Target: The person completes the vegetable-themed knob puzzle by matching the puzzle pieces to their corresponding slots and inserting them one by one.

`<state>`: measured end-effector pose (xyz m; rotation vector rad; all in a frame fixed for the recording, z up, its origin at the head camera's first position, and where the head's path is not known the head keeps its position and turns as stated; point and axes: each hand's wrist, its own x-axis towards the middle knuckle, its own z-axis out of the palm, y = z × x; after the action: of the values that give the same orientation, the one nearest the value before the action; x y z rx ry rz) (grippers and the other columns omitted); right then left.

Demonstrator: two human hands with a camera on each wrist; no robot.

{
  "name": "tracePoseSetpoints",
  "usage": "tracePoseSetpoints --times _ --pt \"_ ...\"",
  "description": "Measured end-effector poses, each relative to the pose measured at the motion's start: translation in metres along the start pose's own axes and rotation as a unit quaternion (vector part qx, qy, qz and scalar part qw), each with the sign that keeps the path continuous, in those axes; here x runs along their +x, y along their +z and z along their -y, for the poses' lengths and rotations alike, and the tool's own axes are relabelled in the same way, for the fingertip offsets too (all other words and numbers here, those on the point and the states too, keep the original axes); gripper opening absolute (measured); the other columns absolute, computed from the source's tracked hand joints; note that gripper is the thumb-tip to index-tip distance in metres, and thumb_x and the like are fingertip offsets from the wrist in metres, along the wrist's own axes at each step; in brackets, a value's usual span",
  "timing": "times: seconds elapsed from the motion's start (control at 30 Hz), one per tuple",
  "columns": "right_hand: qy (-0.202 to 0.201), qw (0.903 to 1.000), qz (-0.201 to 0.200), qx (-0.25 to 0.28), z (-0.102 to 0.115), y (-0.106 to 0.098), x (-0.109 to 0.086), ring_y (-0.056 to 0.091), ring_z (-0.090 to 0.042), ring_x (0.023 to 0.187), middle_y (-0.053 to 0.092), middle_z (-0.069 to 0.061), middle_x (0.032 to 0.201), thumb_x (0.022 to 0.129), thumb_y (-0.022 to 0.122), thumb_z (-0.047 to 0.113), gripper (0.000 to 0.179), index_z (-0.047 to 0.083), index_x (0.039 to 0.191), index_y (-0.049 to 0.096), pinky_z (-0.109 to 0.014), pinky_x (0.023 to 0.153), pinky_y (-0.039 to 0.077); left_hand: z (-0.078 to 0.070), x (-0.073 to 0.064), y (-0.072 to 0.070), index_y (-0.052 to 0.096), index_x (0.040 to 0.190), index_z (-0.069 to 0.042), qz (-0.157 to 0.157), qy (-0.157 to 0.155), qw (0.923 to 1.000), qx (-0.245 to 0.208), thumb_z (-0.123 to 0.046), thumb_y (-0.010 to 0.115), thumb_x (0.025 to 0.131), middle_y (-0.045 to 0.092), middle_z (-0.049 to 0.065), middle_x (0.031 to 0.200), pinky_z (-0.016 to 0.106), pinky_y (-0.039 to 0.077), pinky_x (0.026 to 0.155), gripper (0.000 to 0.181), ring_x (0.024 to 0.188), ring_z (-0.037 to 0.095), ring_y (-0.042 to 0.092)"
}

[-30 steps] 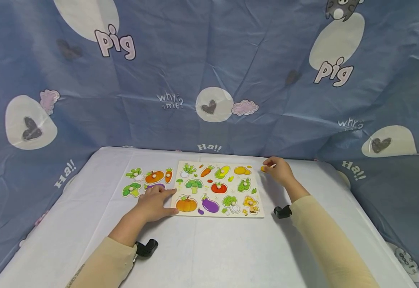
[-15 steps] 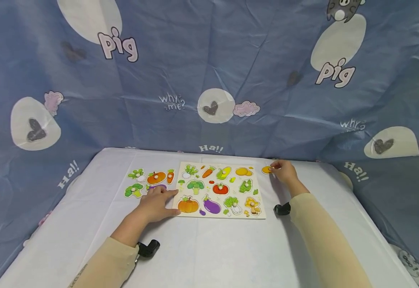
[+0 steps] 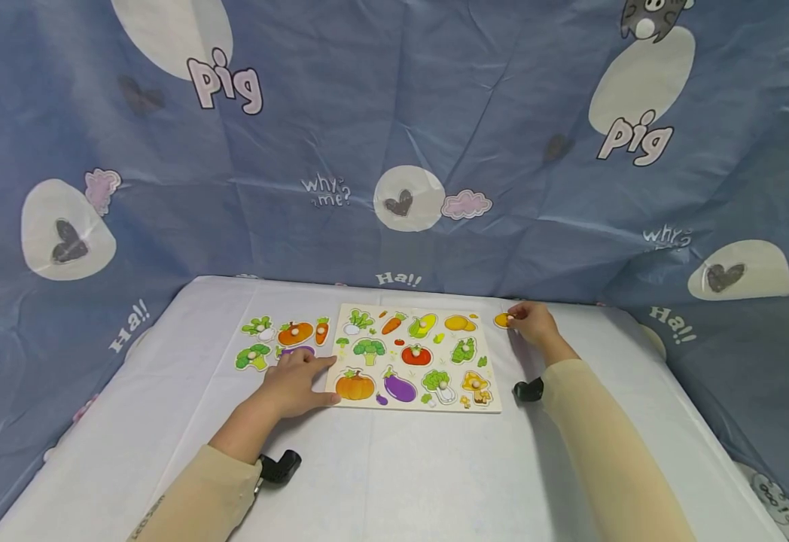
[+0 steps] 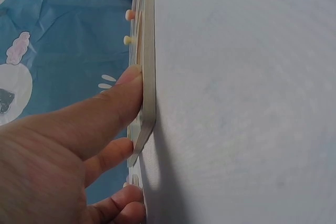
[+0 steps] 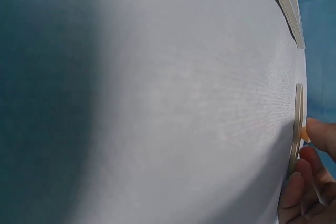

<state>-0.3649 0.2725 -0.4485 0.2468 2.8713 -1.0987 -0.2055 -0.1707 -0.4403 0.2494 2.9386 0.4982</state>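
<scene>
A wooden vegetable puzzle board (image 3: 381,376) lies on the table. My left hand (image 3: 293,385) rests at its near left corner, the thumb pressed on the board's edge (image 4: 149,77) and a forefinger against its left side. Beyond the board's far right corner, my right hand (image 3: 535,330) pinches the knob (image 5: 304,134) of a yellow puzzle piece (image 3: 501,320), which lies low over the cloth. Tomato (image 3: 416,355), bok choy (image 3: 435,380), mushroom (image 3: 476,384) and green leafy pieces (image 3: 464,350) with knobs sit in the board.
Left of the board lie loose knobbed pieces: a radish (image 3: 257,328), a pumpkin (image 3: 295,333), a carrot (image 3: 322,331), a broccoli (image 3: 252,357) and an eggplant (image 3: 296,351) partly behind my left hand. A blue printed curtain (image 3: 300,150) hangs behind the white tablecloth (image 3: 421,474).
My right hand has shifted slightly right with the yellow piece, which shows more of its face beside the fingers. The left hand keeps its place at the board's corner.
</scene>
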Motion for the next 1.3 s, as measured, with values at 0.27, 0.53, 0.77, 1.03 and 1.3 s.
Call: tracePoseSetpoints --times 0.27,0.53,0.77,1.03,1.3 --pt "0.0 0.9997 0.022 -0.014 0.004 0.001 -0.001 0.056 -0.026 0.093 0.062 -0.018 0.109 0.097 0.063 0.004 0.018 -0.002 0.113 0.067 -0.033 0.078 0.05 0.0 -0.001 0.0 0.054 0.146 -0.02 -0.001 0.001 1.0 -0.003 -0.049 0.079 0.081 0.049 0.018 0.128 0.059 0.039 0.093 0.075 0.115 0.036 0.042" --pt "0.004 0.9994 0.032 -0.014 0.003 0.001 -0.002 0.057 -0.027 0.094 0.063 -0.018 0.109 0.098 0.063 0.005 0.009 0.001 0.105 0.067 -0.034 0.078 0.049 -0.002 -0.002 -0.001 0.054 0.146 -0.02 -0.001 -0.002 1.0 -0.004 -0.048 0.079 0.081 0.048 0.019 0.13 0.06 0.038 0.095 0.075 0.117 0.037 0.041" --pt "-0.001 0.999 0.039 -0.023 0.004 -0.001 -0.006 0.057 -0.027 0.096 0.062 -0.018 0.112 0.098 0.063 0.007 0.009 0.002 0.104 0.067 -0.035 0.079 0.049 -0.001 -0.001 0.0 0.054 0.146 -0.02 0.0 -0.004 1.0 -0.005 -0.049 0.079 0.081 0.049 0.018 0.129 0.06 0.038 0.095 0.075 0.116 0.036 0.042" --pt "-0.036 0.9969 0.059 -0.037 0.006 -0.004 -0.014 0.055 -0.029 0.1 0.062 -0.017 0.114 0.098 0.064 0.01 0.01 0.003 0.104 0.067 -0.038 0.083 0.048 0.0 -0.002 0.0 0.055 0.146 -0.02 -0.001 -0.003 1.0 -0.006 -0.048 0.08 0.081 0.049 0.019 0.129 0.06 0.038 0.095 0.075 0.116 0.036 0.042" --pt "-0.076 0.9932 0.072 -0.052 0.011 -0.009 -0.023 0.056 -0.029 0.101 0.064 -0.016 0.114 0.098 0.065 0.012 0.01 0.004 0.103 0.067 -0.038 0.081 0.048 -0.002 -0.001 -0.001 0.055 0.146 -0.019 -0.003 0.001 1.0 -0.007 -0.048 0.08 0.081 0.049 0.019 0.129 0.06 0.038 0.094 0.075 0.116 0.036 0.041"
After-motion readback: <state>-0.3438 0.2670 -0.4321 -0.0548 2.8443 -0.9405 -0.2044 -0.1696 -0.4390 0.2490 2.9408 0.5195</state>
